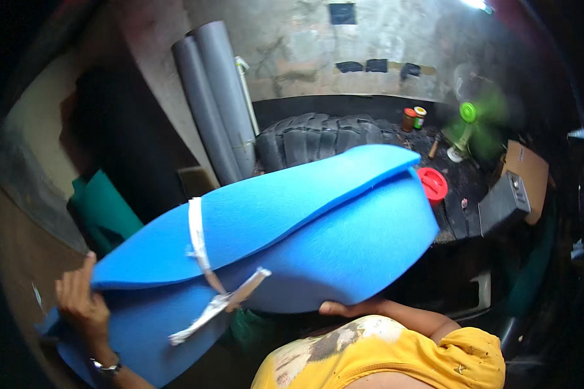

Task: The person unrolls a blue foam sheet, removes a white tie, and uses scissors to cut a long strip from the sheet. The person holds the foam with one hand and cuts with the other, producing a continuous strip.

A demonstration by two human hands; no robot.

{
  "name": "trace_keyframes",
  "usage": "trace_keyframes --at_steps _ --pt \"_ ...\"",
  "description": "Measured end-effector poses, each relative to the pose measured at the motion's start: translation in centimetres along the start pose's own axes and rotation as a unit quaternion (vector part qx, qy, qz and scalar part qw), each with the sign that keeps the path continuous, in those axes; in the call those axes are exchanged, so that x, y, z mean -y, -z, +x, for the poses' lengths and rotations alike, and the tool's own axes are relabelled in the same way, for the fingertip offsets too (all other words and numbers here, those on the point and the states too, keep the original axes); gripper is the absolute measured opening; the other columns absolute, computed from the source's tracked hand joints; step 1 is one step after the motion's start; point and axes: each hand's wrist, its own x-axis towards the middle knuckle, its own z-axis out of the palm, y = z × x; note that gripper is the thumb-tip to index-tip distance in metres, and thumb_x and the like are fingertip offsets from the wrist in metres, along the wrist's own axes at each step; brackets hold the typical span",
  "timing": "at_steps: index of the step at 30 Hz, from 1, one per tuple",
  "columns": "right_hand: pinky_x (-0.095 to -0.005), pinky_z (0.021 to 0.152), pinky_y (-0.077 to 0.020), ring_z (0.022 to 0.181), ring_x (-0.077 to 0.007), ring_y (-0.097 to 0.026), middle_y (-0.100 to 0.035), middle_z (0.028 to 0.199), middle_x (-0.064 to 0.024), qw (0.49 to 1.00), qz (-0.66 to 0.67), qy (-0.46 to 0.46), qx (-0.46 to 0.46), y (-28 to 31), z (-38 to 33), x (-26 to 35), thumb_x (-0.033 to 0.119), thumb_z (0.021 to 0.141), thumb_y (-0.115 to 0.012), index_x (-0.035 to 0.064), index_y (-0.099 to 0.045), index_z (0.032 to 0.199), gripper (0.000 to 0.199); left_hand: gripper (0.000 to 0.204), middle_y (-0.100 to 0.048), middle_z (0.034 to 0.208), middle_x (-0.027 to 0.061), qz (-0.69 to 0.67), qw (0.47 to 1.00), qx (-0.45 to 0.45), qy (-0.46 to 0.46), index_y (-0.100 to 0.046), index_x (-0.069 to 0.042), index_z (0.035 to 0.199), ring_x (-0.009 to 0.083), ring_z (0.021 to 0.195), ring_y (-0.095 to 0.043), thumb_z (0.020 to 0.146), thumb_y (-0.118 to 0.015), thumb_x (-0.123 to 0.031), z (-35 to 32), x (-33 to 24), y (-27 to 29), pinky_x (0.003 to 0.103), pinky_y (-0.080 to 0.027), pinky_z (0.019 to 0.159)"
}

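A large folded blue foam sheet [292,240] fills the middle of the view, its two layers bowed apart at the upper right and bound near the middle by a pale strip of tape or cloth [204,266] whose loose ends hang toward 5 o'clock. The left hand [81,305] grasps the sheet's lower-left end, at about 8 o'clock from the sheet's middle: the fingers curl over the edge of the top layer, and a wristwatch [107,367] shows just below. The right hand [347,308] lies under the sheet's lower edge at about 5 o'clock from its middle; only the knuckles and part of the forearm show, so its grip cannot be told for sure, though the hand touches the foam from beneath. A yellow, stained sleeve [396,356] covers the arm at the bottom of the view.

The sheet hides most of what is behind it. Beyond it at 12 o'clock lies a dark tyre [318,136] on a black bench [461,175], partly covered by the foam. Two grey pipes [217,104] lean on the wall at 11 o'clock. At 2 o'clock stand a red lid [433,183], two small jars [413,118], a green fan [468,123], blurred by its spin, and a dark box [503,204]. A green sheet [100,207] at 9 o'clock is cut off by the foam. The rim of the view is dark and hard to make out.
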Motion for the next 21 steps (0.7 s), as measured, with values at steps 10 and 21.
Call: trace_keyframes --at_steps 10,21 --pt "-0.0413 0.089 -0.0481 0.101 -0.0301 -0.059 -0.06 0.111 -0.0191 0.899 -0.313 0.227 -0.205 -0.6 -4.8 9.8 0.037 0.09 -0.065 0.0012 -0.053 0.123 0.05 0.034 -0.064 0.122 0.0121 -0.144 0.982 -0.048 -0.114 -0.064 -0.004 0.119 0.0322 0.114 -0.058 0.098 -0.044 -0.022 17.5 5.4 1.5 0.044 -0.035 0.106" --pt "-0.0404 0.086 -0.0491 0.096 -0.028 -0.062 -0.064 0.104 -0.0165 0.853 -0.055 0.135 -0.501 -6.7 -1.4 1.4 0.033 0.09 -0.066 0.0018 -0.06 0.115 0.04 0.024 -0.071 0.096 0.0151 -0.202 0.898 -0.073 -0.383 -0.07 -0.005 0.103 0.031 0.088 -0.067 0.08 -0.068 -0.009 33.6 -13.4 -3.7 0.041 -0.05 0.084"
